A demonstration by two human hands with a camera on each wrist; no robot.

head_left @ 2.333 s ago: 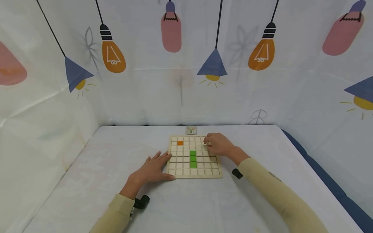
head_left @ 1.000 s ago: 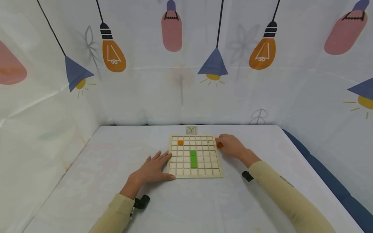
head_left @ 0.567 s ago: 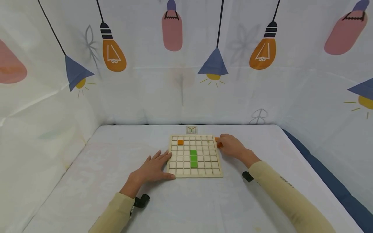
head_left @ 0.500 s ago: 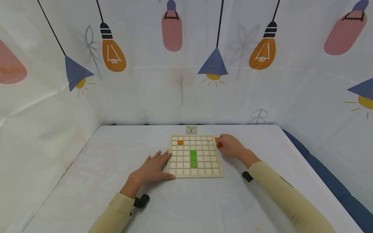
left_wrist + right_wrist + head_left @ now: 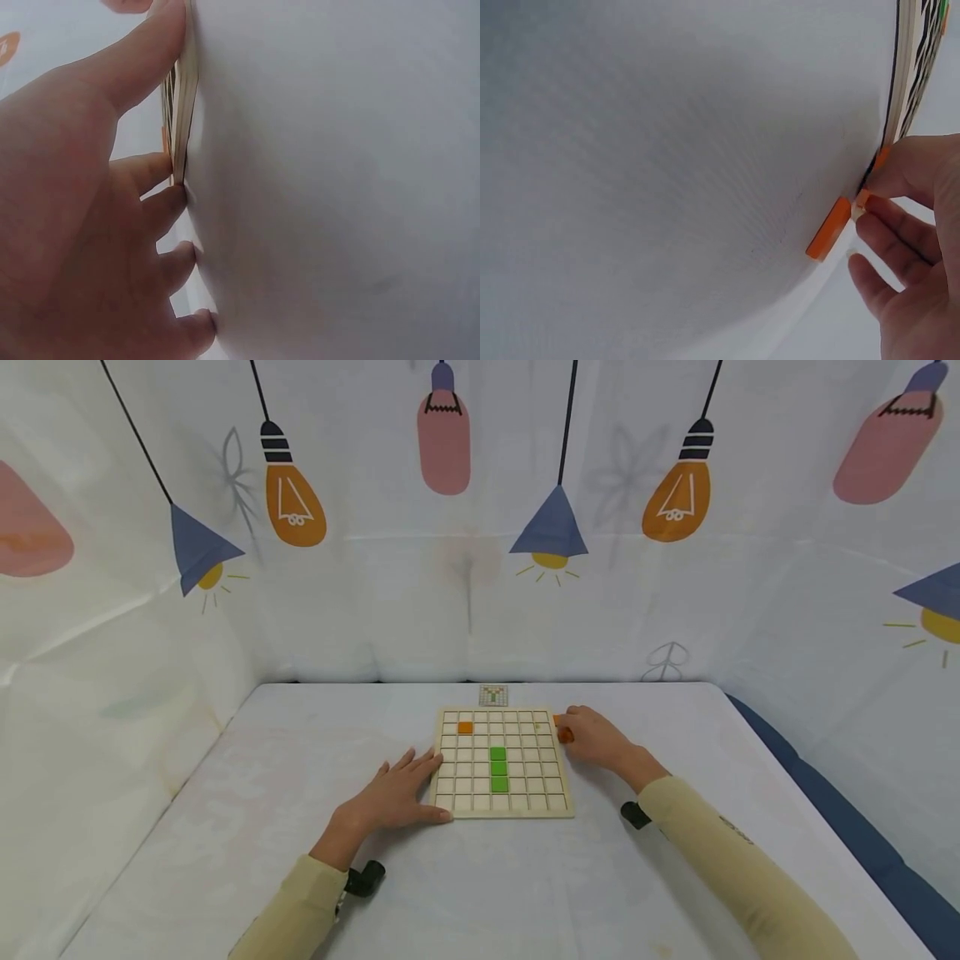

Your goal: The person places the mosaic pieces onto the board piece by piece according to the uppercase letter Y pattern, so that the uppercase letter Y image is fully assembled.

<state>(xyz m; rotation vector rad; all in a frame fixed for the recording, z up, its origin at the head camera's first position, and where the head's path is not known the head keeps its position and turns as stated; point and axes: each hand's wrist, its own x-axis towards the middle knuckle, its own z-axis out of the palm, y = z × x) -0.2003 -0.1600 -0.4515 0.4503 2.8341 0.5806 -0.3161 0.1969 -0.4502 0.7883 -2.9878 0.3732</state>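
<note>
A pale wooden board (image 5: pixel 528 785) with a grid of square cells lies on the table. One orange tile (image 5: pixel 465 727) sits at its upper left, and three green tiles (image 5: pixel 498 769) form a column near its middle. My left hand (image 5: pixel 393 792) rests with spread fingers against the board's left edge, thumb by the near corner. Beyond the board's right edge, my right hand (image 5: pixel 596 737) pinches a small orange tile (image 5: pixel 863 198) between thumb and index finger. Another orange tile (image 5: pixel 829 229) lies just beside the fingertips; a further orange piece (image 5: pixel 883 157) shows past the thumb.
A small patterned card (image 5: pixel 492 695) lies behind the board near the table's far edge. White cloth (image 5: pixel 465 610) with printed lamps hangs behind the white table (image 5: pixel 480 893). Dark blue material (image 5: pixel 817 785) runs along the table's right side.
My right hand has moved off the board's upper right to the orange tiles beside it, then stayed nearly still, with slight finger movement. My left hand has kept its place.
</note>
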